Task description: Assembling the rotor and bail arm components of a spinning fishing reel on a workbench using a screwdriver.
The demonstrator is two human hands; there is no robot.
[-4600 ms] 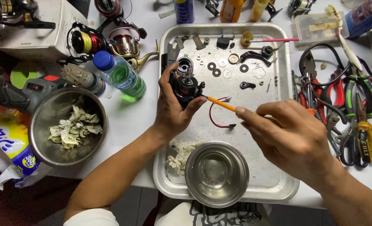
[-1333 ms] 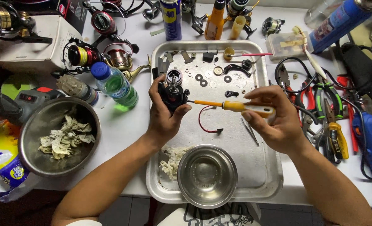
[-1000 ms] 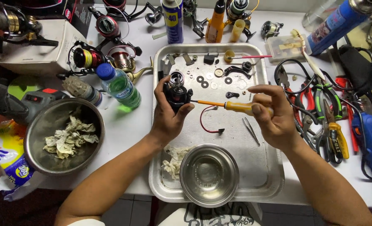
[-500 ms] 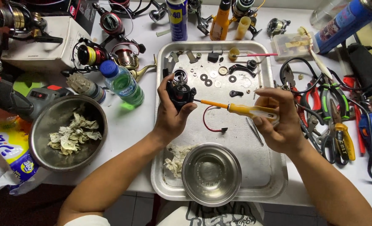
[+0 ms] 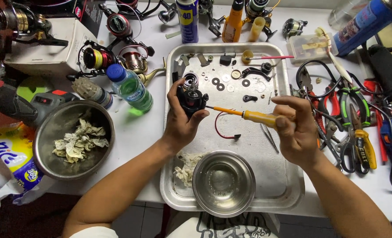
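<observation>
Table [image 5: 152,132]: white top, evenly lit.
Floor [image 5: 147,220]: grey tiles below the table's near edge.
Left of table: dark red.

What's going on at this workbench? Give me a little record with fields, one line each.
Left hand: grips a black fishing reel body over the metal tray.
Right hand: holds a yellow-handled screwdriver, its tip at the reel body.
In the tray: small washers and black parts, a red wire, tweezers, a steel bowl, a crumpled tissue.
Left of the tray: a green plastic bottle, a large bowl of used tissues.
Right of the tray: pliers and cutters.
</observation>
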